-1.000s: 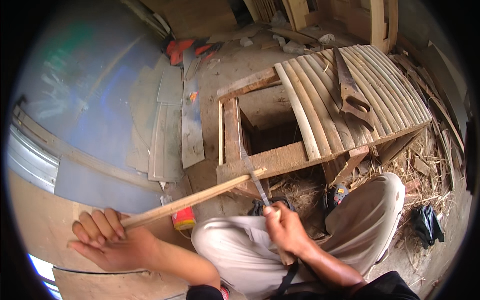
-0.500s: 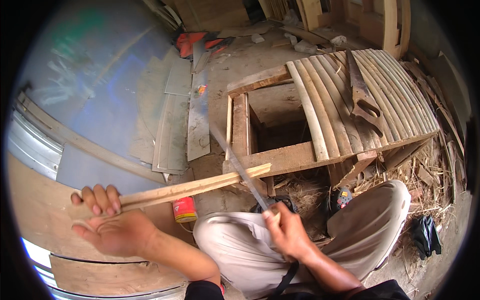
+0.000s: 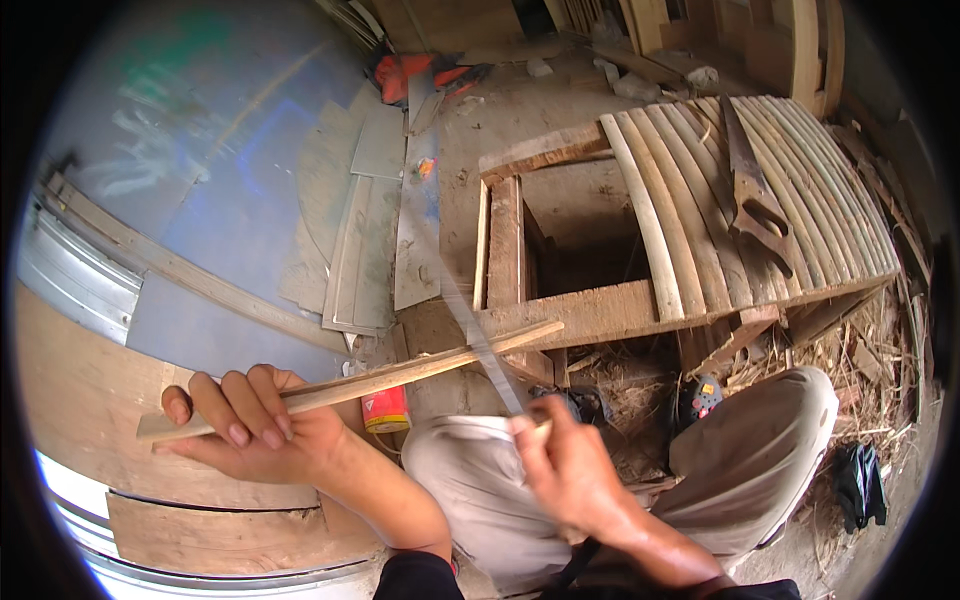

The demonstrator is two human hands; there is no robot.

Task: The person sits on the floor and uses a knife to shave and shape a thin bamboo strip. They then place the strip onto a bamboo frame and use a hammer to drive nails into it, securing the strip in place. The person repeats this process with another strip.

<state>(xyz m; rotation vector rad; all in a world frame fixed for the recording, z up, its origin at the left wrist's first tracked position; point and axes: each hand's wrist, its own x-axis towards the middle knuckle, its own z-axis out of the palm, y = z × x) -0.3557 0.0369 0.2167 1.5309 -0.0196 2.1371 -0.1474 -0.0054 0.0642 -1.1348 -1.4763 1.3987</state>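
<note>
On the workshop floor, among shavings and offcuts, the biggest thing before the person was an open wooden frame, its right half already covered by a row of curved slats, its left half still a bare square opening. A handsaw lay across those slats. To the left leaned flat boards and a large blue-grey sheet.

Judging by that open half, the slatting looked perhaps halfway done, and the strip being worked seemed one more piece for it.

That long wooden strip ran slantwise from lower left up to the frame's front rail, its far tip resting there. The left hand had its fingers wrapped closed around the near end. The right hand was clenched on the handle of a long blade, which crossed the strip near its middle and was blurred.

Room was tight: bent knees in pale trousers sat just under the strip, a small red can just beside the left wrist, the frame's edge close ahead. Open space lay mainly leftward.
</note>
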